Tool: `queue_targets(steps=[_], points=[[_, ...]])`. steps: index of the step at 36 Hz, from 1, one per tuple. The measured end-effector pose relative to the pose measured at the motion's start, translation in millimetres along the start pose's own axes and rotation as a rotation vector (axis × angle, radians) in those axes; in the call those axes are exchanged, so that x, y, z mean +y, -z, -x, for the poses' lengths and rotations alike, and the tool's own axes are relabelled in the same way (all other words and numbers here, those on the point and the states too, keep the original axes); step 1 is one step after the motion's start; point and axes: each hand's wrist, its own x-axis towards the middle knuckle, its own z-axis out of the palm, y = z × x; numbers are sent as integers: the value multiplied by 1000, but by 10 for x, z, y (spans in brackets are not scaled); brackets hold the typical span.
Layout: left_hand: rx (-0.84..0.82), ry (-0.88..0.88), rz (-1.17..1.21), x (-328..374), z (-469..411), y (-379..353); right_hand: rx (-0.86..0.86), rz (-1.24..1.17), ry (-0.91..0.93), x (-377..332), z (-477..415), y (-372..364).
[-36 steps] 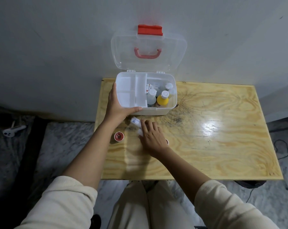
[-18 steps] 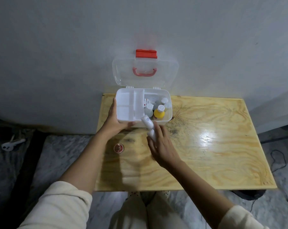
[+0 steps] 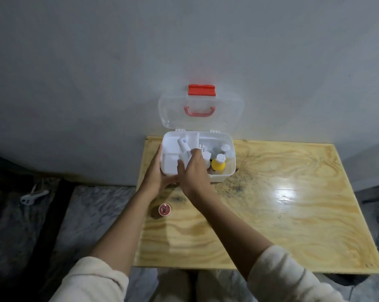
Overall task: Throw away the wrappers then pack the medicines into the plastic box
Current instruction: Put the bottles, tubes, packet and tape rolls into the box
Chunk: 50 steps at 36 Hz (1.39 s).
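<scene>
A white plastic box (image 3: 231, 168) stands open at the back of the wooden table, its clear lid (image 3: 227, 114) with red handle and latch leaning on the wall. Inside its right part stand a yellow bottle (image 3: 218, 163) and several white bottles. My left hand (image 3: 157, 173) grips the box's left front corner. My right hand (image 3: 193, 171) is over the box's left tray, shut on a white tube (image 3: 182, 144) that points up and to the left.
A small round red tin (image 3: 164, 209) lies on the wooden table (image 3: 271, 214) near its left edge, in front of the box. The grey wall is right behind the box. A white object (image 3: 33, 196) lies on the floor to the left.
My right hand has lifted the white tube from the table and carried it forward over the box's left tray. My left hand has kept its hold on the box.
</scene>
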Motion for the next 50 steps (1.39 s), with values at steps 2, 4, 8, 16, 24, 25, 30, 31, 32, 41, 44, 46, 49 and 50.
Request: queue_targets(steps=[2, 4, 8, 16, 24, 25, 30, 31, 32, 41, 44, 46, 49, 50], points=[[3, 11, 30, 13, 5, 37, 45, 59, -1, -23, 4, -38], [10, 56, 80, 69, 21, 60, 90, 107, -12, -50, -13, -80], [-28, -26, -51, 40, 7, 105, 187, 130, -45, -96, -64, -165], [-52, -81, 1, 17, -40, 143, 256, 190, -74, -104, -161, -290], [-64, -124, 21, -105, -117, 170, 283, 318, -100, -57, -263, -328], [-66, -131, 30, -109, -126, 167, 290, 321, -95, -54, -273, -318], [-52, -155, -2, -99, -156, 184, 247, 262, -43, 27, -287, -252], [-53, -160, -7, -101, -164, 190, 220, 245, -26, 50, -281, -238], [-54, -161, -18, -98, -168, 195, 194, 234, -12, 74, -274, -223], [-52, -184, -58, -73, -158, 198, -13, 264, 56, 154, -300, -97], [-51, -175, -64, -103, -166, 193, -55, 311, 93, 148, -306, -49], [-51, -160, -68, -106, -156, 183, -61, 330, 111, 141, -316, -13], [-63, -144, -70, -101, -143, 175, -42, 313, 145, 132, -332, 39], [-60, -145, -79, -100, -136, 175, -48, 314, 163, 130, -325, 50]])
